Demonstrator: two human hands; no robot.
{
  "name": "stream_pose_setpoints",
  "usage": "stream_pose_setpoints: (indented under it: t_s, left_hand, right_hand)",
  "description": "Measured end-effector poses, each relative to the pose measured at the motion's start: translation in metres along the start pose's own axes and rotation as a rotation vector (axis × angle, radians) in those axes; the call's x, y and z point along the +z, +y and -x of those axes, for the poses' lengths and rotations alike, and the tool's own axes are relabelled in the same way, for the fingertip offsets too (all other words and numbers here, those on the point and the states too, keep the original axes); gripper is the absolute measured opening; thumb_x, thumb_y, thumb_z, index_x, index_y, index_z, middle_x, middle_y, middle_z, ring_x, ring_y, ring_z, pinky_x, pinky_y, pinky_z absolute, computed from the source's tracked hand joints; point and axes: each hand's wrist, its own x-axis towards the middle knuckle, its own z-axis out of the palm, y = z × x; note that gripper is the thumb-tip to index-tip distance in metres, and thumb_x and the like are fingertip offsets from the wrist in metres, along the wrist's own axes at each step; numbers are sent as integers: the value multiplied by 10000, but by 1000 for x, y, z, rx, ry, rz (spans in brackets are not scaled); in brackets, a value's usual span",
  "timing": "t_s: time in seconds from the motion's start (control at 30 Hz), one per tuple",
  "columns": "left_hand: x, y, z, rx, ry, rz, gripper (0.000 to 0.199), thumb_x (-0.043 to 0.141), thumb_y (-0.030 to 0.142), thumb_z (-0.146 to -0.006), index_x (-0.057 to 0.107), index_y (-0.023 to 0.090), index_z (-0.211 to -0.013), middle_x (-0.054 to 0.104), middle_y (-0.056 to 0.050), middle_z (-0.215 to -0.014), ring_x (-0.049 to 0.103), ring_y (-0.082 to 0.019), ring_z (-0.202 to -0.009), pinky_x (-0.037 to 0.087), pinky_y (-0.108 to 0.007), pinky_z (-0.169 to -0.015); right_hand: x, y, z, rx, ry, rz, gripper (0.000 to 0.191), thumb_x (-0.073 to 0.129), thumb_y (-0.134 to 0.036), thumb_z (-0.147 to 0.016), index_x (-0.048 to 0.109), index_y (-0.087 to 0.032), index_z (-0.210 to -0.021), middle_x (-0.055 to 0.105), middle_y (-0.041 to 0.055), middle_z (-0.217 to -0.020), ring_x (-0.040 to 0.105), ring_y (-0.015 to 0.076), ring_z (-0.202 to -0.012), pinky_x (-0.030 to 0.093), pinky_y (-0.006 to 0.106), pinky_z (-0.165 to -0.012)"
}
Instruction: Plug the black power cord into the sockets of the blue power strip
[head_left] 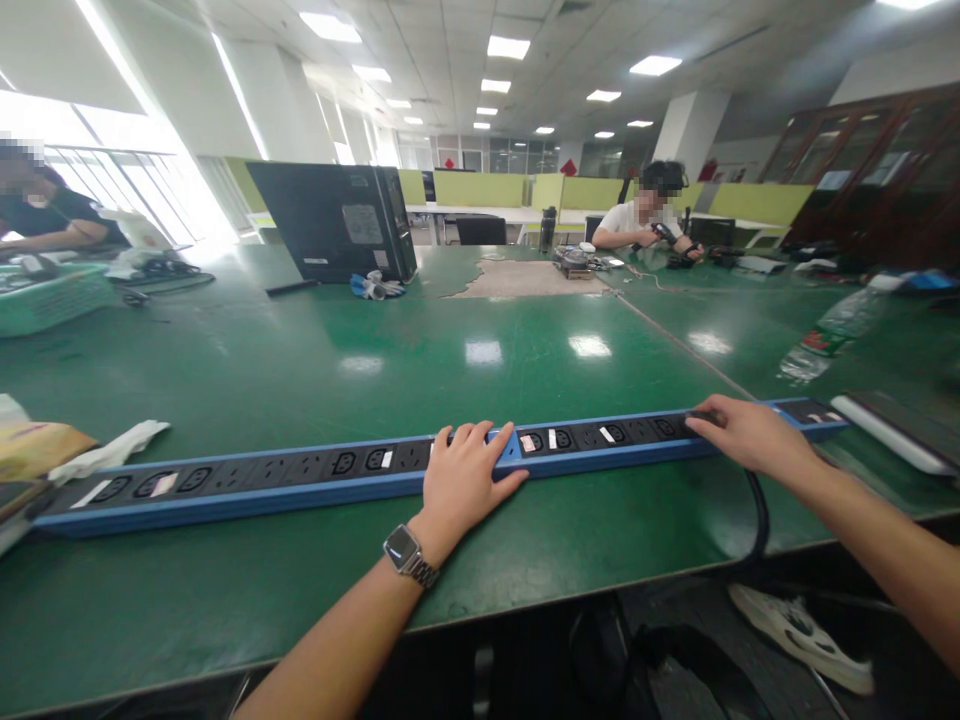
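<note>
A long power strip (277, 505), blue along its sides with a black socket face, lies across the green table in front of me. My left hand (469, 475) rests over its middle, fingers bent toward the far edge and thumb along the near side, gripping it. Near the strip's right end, my right hand (750, 432) is closed in a pinch on a small black plug (702, 416) at the socket face. How far the plug sits in a socket is hidden by the fingers. A thick black cable (761, 515) hangs below that hand, over the table's front edge.
A water bottle (829, 335) and a dark flat device (900, 430) are at right. Yellow packaging (45, 450) and tissue (112, 450) touch the left end. Farther back stand a computer tower (334, 225), gloves (377, 286), a green basket (56, 300) and two seated people.
</note>
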Motion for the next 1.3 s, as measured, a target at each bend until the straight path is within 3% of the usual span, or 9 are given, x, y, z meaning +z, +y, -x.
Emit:
stream_pose_setpoints:
  t_s: [0.1,0.23,0.33,0.43,0.5,0.6,0.77,1.0,1.3]
  left_hand:
    - [0,0,0,-7,2,9,575,528,583,-860,487,293,-1354,591,-85,-1263,517,-290,-1148,341,-484,-1022]
    - [0,0,-1,-12,1,9,579,539,590,-849,494,298,-1347,596,-84,-1254,518,-290,-1141,340,-484,-1020]
    - [1,1,-1,-12,-7,1,581,535,595,-849,495,294,-1344,598,-83,-1252,520,-290,-1135,338,-483,-1020]
    - [0,1,-2,-10,-16,-3,581,531,588,-854,491,288,-1349,595,-81,-1260,520,-290,-1133,339,-487,-1018]
    - [0,1,-2,-10,-19,-7,573,532,578,-857,493,285,-1349,593,-80,-1262,521,-289,-1132,341,-488,-1017]
    - [-1,2,-2,-9,-16,-15,562,536,570,-858,500,286,-1342,594,-81,-1259,520,-288,-1136,347,-481,-1015]
    - [-1,2,-1,-8,-6,-18,579,539,579,-853,488,292,-1353,595,-79,-1258,522,-286,-1133,352,-475,-1010]
    - [-1,1,-1,-13,-10,3,577,546,579,-848,497,286,-1343,594,-79,-1247,513,-292,-1140,346,-483,-1015]
    - [0,1,-1,-18,-19,7,591,536,586,-851,478,290,-1358,584,-85,-1269,504,-293,-1160,328,-489,-1034]
  right_hand:
    - [-5,-7,0,35,-75,95,357,516,-513,-808,711,-239,-926,711,87,-852,633,262,-782,410,336,-636]
    - [-10,-11,3,58,-54,121,368,488,-498,-836,718,-249,-980,718,112,-882,635,275,-800,391,347,-620]
    - [-26,-21,7,135,56,141,400,464,-523,-853,707,-251,-1017,721,114,-908,635,279,-809,377,345,-608]
    - [-51,-47,8,156,224,55,375,521,-508,-829,708,-228,-994,724,87,-884,637,243,-820,389,317,-634]
    - [-60,-72,10,53,98,-92,312,555,-470,-814,723,-221,-898,715,48,-777,635,192,-749,397,284,-637]
    - [-51,-111,11,-135,-89,-202,265,591,-448,-777,722,-218,-780,712,19,-756,626,167,-706,401,261,-611]
    - [-17,-149,9,-228,-154,-134,264,564,-434,-785,704,-211,-765,718,38,-798,630,177,-731,403,265,-608]
    - [-17,-154,11,-147,-129,133,305,485,-479,-825,669,-238,-858,698,77,-830,638,252,-774,356,298,-571]
    - [-6,-163,23,-178,-165,122,300,451,-470,-855,625,-228,-890,685,94,-852,630,252,-790,337,301,-587]
